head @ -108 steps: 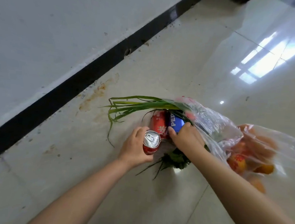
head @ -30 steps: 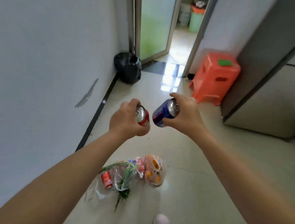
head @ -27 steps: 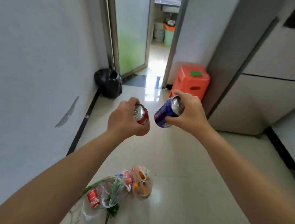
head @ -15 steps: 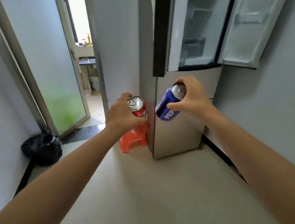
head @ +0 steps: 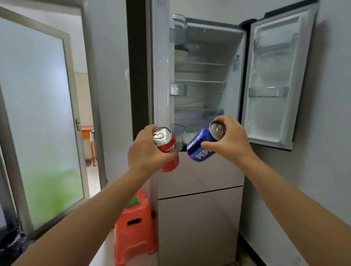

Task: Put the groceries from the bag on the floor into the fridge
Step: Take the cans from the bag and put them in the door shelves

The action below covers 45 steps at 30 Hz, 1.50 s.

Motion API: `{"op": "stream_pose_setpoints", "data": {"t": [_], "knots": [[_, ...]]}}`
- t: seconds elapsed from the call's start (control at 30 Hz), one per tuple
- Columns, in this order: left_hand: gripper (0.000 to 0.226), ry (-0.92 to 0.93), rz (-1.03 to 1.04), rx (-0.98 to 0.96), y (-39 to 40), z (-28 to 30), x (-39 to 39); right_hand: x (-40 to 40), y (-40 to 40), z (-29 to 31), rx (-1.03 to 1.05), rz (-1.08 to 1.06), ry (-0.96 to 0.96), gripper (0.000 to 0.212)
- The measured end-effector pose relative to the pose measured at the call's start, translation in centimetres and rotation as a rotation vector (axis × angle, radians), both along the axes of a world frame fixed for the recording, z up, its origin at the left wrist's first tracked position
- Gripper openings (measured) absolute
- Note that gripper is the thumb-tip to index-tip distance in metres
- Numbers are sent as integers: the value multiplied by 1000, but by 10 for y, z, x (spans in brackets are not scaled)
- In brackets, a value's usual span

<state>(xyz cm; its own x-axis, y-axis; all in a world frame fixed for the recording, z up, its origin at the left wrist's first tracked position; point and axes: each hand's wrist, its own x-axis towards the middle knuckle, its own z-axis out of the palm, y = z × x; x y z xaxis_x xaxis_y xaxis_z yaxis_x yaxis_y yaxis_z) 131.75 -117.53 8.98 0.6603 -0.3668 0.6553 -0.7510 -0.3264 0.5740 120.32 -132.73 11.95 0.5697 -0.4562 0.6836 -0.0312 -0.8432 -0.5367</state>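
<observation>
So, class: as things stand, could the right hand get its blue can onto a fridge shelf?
Probably yes. The right hand grips the blue can in front of the fridge, whose door stands wide open. Nothing visible blocks the way to the lower glass shelf, though its depth is hard to judge.

Two bare, sleeveless forearms

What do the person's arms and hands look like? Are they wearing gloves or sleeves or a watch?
No gloves, no sleeves, no watch. Both forearms are bare all the way to the bottom of the picture, and the left hand and right hand are bare too. No rings, bracelets or marks show on them.
</observation>
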Motion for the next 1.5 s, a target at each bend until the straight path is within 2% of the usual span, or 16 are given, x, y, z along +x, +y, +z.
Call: {"op": "stream_pose_setpoints", "data": {"t": [0.17,0.33,0.53,0.77,0.87,1.1,1.2,1.27,1.4,1.5], "knots": [[72,-107,22,-33,-87,27,52,68,-88,17,-40,1,-48,56],[72,-168,101,24,-159,48,111,145,-167,39,-83,65,-68,55],[65,-200,261,117,-236,52,153,223,-240,43,-75,274,-85,58],[73,-13,589,185,-292,33,197,309,-306,25,-32,600,-86,47],[75,104,735,172,-305,29,205,344,-314,23,-46,787,6,47],[55,318,941,267,-319,33,212,393,-305,20,-133,1101,350,48],[55,440,969,324,-319,34,220,406,-299,15,-205,1160,542,50],[59,504,974,391,-319,31,225,415,-297,15,-216,1171,598,50],[61,592,997,459,-317,31,234,420,-289,13,-340,1152,619,35],[49,513,1085,513,-319,29,229,416,-281,1,-527,1073,545,44]]}}
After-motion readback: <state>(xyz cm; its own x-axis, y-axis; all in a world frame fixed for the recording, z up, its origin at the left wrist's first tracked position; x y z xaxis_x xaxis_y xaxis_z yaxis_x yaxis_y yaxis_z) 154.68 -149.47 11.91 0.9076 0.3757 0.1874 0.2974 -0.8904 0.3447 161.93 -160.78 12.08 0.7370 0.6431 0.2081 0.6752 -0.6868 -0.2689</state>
